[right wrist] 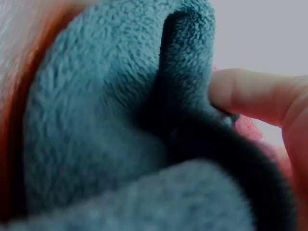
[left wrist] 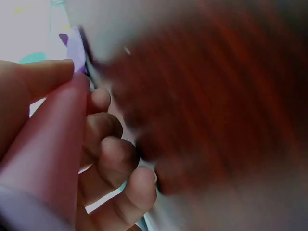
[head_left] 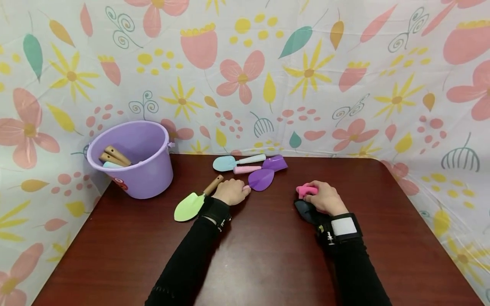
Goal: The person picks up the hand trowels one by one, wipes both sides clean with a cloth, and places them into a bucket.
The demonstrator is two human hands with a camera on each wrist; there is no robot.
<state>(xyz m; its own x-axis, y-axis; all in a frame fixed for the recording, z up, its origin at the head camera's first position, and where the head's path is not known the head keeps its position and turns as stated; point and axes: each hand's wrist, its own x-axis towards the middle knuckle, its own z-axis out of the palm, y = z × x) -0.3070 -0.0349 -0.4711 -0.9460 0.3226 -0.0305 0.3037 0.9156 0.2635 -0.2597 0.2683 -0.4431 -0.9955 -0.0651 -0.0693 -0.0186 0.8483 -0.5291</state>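
Observation:
My left hand (head_left: 231,192) grips the pink handle (left wrist: 48,144) of a small purple trowel (head_left: 261,179), thumb along the top and fingers curled beneath. The trowel's blade points right, low over the table. Just left of this hand lies a light green trowel (head_left: 189,207) with a wooden handle. Farther right, my right hand (head_left: 325,199) holds a soft fuzzy dark grey piece (head_left: 305,211) with a bright pink part (head_left: 306,190); its kind is unclear. Close up in the right wrist view, folded fuzzy fabric (right wrist: 86,110) fills most of the picture, with the thumb pressing its edge.
A light purple bucket (head_left: 155,170) stands at the back left, with wooden-handled tools (head_left: 116,155) inside. Behind my left hand lie a light blue trowel (head_left: 225,163) and a purple shovel (head_left: 275,163) with a pink handle. A flowered cloth (head_left: 241,114) hangs behind the brown table (head_left: 260,263).

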